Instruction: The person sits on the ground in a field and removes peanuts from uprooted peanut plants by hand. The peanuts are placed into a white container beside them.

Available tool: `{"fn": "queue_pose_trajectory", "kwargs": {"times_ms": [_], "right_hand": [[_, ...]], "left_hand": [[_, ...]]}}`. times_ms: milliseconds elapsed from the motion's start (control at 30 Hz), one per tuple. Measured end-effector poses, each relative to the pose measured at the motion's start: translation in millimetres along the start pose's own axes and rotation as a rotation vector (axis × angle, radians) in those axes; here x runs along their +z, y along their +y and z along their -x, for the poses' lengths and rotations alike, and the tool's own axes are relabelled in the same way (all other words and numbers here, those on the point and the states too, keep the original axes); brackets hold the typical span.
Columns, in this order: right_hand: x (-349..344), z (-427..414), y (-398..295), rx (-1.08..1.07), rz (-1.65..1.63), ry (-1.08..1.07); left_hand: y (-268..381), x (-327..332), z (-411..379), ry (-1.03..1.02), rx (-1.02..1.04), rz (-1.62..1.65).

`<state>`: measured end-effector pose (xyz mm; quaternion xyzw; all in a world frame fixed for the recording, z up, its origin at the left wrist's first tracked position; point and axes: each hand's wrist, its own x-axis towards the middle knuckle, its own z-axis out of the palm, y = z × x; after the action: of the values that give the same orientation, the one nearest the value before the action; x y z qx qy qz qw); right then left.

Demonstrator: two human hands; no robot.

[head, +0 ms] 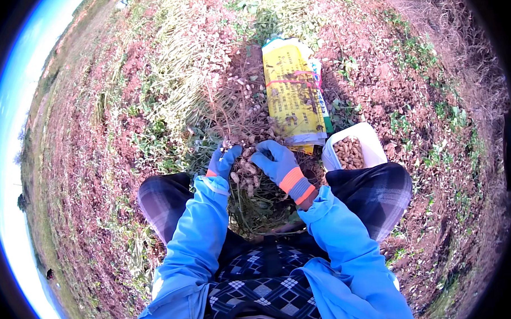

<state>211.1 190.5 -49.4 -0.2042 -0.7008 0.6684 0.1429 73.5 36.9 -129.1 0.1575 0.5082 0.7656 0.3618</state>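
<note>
My left hand (pixel 224 161), in a blue-grey work glove, is closed around part of a bunch of peanut plants at its root end. Peanuts in their shells (pixel 248 170) hang in a cluster between my two hands, with soil on them. My right hand (pixel 276 161), gloved with an orange-banded cuff, is curled at the right side of this cluster. Its fingertips meet the pods, but whether they pinch one is hidden. Green stems and leaves (pixel 251 212) lie below the cluster, between my bent legs.
A white plastic tub (pixel 375 144) partly filled with picked peanuts (pixel 349 153) stands by my right knee. Folded yellow woven sacks (pixel 289 91), tied with pink string, lie ahead. Pulled peanut plants (pixel 189 81) are heaped ahead to the left on reddish soil (pixel 371 88).
</note>
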Motion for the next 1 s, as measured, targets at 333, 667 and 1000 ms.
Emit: {"fn": "queue_pose_trajectory", "kwargs": {"times_ms": [333,667,1000], "right_hand": [[24.9,-1.7,-1.1,-0.053,-0.097,0.214],[-33.4,-12.2,-3.5,0.152,-0.229,0.357],[27.8,6.6,25.5,-0.219,0.205,0.049]], "left_hand": [[9.7,29.3,11.2,0.199,0.054,-0.137],[22.7,17.8,6.7,0.284,0.048,0.015],[25.2,43.6,9.7,0.222,0.013,0.039]]}}
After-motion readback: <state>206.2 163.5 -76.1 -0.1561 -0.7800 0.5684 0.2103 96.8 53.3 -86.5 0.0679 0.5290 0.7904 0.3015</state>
